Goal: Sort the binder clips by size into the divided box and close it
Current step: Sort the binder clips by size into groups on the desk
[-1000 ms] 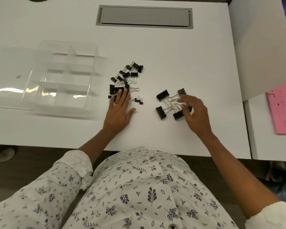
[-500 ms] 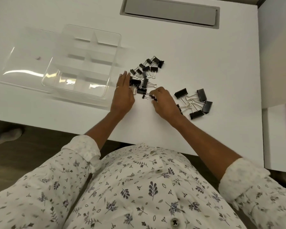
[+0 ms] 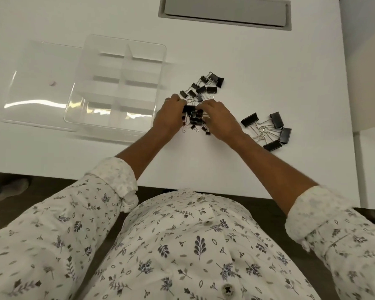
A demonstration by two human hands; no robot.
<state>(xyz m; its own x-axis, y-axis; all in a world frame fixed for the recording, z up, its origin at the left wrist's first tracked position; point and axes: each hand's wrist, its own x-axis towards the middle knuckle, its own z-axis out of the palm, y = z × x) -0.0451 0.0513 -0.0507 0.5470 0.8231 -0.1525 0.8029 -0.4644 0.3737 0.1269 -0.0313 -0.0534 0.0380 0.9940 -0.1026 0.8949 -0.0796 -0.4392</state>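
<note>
We look down on a smooth white table [image 3: 268, 61] where black binder clips lie in three groups. Our left hand [image 3: 168, 118] and right hand [image 3: 220, 120] meet over the nearest group, a clump of clips [image 3: 193, 120] with boxy black bodies and thin wire handles. Both hands are narrow, with the fingers bent in from either side. The left fingertips pinch one clip at the top of the clump, and the right fingers curl over the clips beside it. A few tiny clips poke out on the near side, under the wrists. A thin ring [image 3: 167, 100] sits on a left finger. Just beyond the hands, more small clips [image 3: 204, 87] lie scattered and touching one another. To the right, apart from the hands, four large clips [image 3: 268, 131] lie in a loose fan, their silver wire loops tangled at the middle. The divided box [image 3: 164, 61] stands open just left of the left hand. It is clear glossy plastic with rounded corners and straight inner walls that cut it into compartments, and no clips show inside. Its clear flat lid [image 3: 37, 83] lies on the far left, touching or partly under the box. A grey rectangular panel [image 3: 225, 11] is set into the far side of the table. Our white shirt [image 3: 182, 245], printed with small leaves and buttoned, fills the foreground, its cuffs rolled back.
</note>
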